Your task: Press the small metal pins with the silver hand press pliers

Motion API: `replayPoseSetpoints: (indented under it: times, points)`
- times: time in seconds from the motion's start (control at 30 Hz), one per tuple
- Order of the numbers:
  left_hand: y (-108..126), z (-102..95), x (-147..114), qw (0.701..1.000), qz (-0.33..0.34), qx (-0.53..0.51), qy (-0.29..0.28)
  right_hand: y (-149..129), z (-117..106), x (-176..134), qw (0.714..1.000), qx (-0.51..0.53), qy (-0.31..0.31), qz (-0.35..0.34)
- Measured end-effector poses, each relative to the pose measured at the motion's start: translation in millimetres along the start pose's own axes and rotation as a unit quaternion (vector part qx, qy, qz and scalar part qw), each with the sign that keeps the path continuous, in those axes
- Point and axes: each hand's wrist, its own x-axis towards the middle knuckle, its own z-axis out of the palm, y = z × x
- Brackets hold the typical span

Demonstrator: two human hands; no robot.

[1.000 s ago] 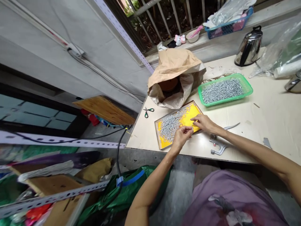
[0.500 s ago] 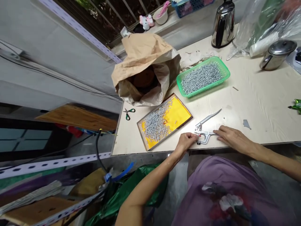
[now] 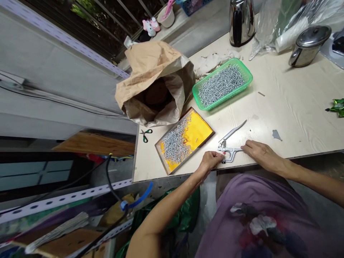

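Observation:
Silver pliers (image 3: 230,154) with a C-shaped jaw, a small spring and a red bit lie by the table's front edge, their upper handle spread wide. My left hand (image 3: 210,160) is closed in a pinch at the jaw end; whatever is between its fingertips is too small to make out. At the other end, my right hand (image 3: 259,153) holds the lower handle. Left of the pliers is a shallow tray (image 3: 201,129) with a yellow bottom and many small silver metal pins. Similar pins fill a green plastic basket (image 3: 250,78) farther back.
A large open brown paper bag (image 3: 153,57) stands at the back left, with green-handled scissors (image 3: 145,135) below it. A steel kettle (image 3: 242,23), a lidded steel cup (image 3: 309,46) and plastic bags (image 3: 285,21) occupy the back right. A grey scrap (image 3: 276,135) lies right of the pliers.
The view has shifted slightly, moving the table's objects a little leftward in the picture. Both hands keep their places on the pliers, with no clear change in grip.

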Motion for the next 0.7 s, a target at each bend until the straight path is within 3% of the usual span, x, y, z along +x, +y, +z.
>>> replayPoseSetpoints:
  times: [0.2, 0.43, 0.7]
  points:
    - [8, -2.6, 2, 0.999, -0.022, 0.029, -0.033, 19, 5, 5, 0.999, 0.011, 0.025, -0.017]
    - [6, 0.5, -2, 0.999, -0.033, 0.022, 0.002, 58, 5, 37, 0.999, -0.011, 0.014, -0.038]
    - [6, 2.2, -2, 0.996, -0.078, 0.031, 0.014, 53, 1, 45, 0.998, -0.055, 0.003, -0.036]
